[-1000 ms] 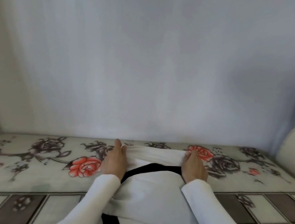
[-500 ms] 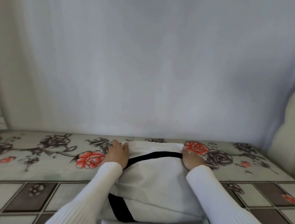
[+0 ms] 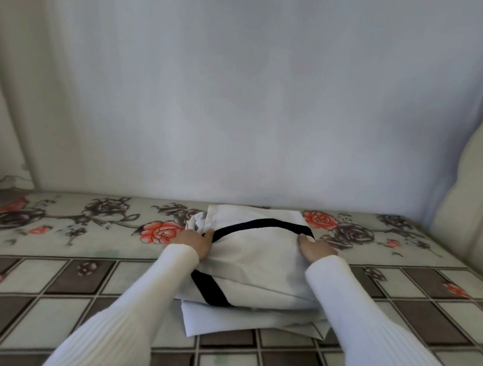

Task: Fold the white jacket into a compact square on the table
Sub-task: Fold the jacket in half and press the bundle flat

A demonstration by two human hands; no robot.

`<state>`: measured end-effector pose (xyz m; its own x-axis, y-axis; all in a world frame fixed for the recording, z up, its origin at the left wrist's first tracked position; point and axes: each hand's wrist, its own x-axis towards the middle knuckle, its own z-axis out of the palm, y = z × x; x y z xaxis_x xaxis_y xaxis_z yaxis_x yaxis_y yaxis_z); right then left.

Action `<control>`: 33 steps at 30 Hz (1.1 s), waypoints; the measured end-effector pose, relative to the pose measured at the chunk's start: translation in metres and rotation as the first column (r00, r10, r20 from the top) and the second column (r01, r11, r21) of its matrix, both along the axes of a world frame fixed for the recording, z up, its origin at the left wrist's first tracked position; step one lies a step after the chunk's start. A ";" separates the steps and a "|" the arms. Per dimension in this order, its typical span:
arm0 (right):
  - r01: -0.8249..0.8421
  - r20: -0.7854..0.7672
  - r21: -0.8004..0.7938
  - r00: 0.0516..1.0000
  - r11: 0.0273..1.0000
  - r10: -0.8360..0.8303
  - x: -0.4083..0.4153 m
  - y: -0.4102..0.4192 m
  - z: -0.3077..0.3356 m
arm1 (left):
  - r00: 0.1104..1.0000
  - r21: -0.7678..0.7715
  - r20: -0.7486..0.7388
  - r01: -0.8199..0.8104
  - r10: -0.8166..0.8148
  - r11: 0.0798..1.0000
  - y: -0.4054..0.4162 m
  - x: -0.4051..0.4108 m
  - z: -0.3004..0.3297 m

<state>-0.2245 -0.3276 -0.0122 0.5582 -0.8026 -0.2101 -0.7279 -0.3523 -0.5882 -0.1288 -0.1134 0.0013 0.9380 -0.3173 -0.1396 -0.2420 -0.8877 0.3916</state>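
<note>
Head view: white jacket (image 3: 256, 265) lies folded on the bench (image 3: 65, 276), a thick, roughly square stack near the far edge by the wall. A black stripe curves over its top layer. The stack's slightly longer run looks near-to-far, away from the person. A lower layer pokes out at the near edge, and a loose crumple of fabric sticks out at the far-left corner.

Left hand (image 3: 193, 242) sits on the stack's left edge, just below that crumple. Its fingers bend over the edge and the thumb lies against the stripe. Whether it actually pinches cloth or only presses is hard to read at this angle; probably a light hold on the edge.

Right hand (image 3: 316, 249) sits on the right edge, by the end of the stripe. The fingers lie fairly straight and flat, pressing down, with nothing clasped.

Key relation: the jacket lies straight ahead, between the two hands, one flank each. The loose crumple is beyond and just left of the left hand, touching or nearly touching its fingers, so that hand is far nearer to it. The protruding lower layer is on the person's side, behind both hands, under the forearms in white ribbed sleeves.

Judgement: folding is mostly done. What remains looks like tucking the crumple and squaring the edges.
</note>
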 end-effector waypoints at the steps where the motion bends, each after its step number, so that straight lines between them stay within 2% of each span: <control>1: 0.005 0.013 -0.012 1.000 1.000 -0.005 -0.002 0.001 -0.004 | 1.000 0.004 0.015 -0.024 0.024 1.000 0.001 -0.001 -0.003; 5: 0.005 0.046 -0.130 0.999 0.991 0.001 -0.006 0.005 -0.008 | 0.985 -0.078 0.071 -0.154 0.159 0.985 0.004 -0.008 0.001; 9: 0.021 0.062 -0.214 0.998 0.977 -0.008 -0.010 0.003 -0.006 | 0.975 -0.075 0.151 -0.156 0.166 0.985 0.009 -0.010 0.000; 13: 0.038 0.079 -0.251 0.997 0.967 -0.019 -0.017 0.011 -0.024 | 0.978 -0.096 0.114 -0.162 0.172 0.982 0.011 -0.018 -0.027; 19: 0.053 0.078 -0.301 0.996 0.952 -0.031 -0.022 0.018 -0.031 | 0.975 -0.050 0.164 -0.142 0.149 0.989 0.010 -0.023 -0.037; 22: 0.023 0.038 -0.315 0.999 0.949 -0.012 -0.023 0.016 -0.019 | 0.976 0.043 0.178 -0.139 0.130 0.989 0.012 -0.022 -0.028; 24: -0.003 0.054 -0.399 0.998 0.917 0.027 -0.023 0.012 -0.005 | 0.965 0.048 0.230 -0.140 0.126 0.989 0.013 -0.020 -0.019; 26: -0.048 0.100 -0.515 0.988 0.856 0.116 -0.022 0.014 0.007 | 0.929 0.014 0.359 -0.103 0.091 0.995 0.011 -0.021 -0.009; 29: -0.187 0.083 -0.589 0.954 0.786 0.290 -0.018 0.027 0.010 | 0.867 -0.046 0.494 0.107 -0.070 0.993 -0.002 -0.026 -0.003; 31: -0.301 0.008 -0.573 0.928 0.762 0.373 -0.017 0.036 -0.003 | 0.848 0.010 0.490 0.225 -0.201 0.974 -0.009 -0.032 -0.011; 33: -0.360 -0.048 -0.537 0.916 0.763 0.399 -0.021 0.040 -0.021 | 0.863 0.030 0.445 0.256 -0.242 0.966 -0.009 -0.036 -0.029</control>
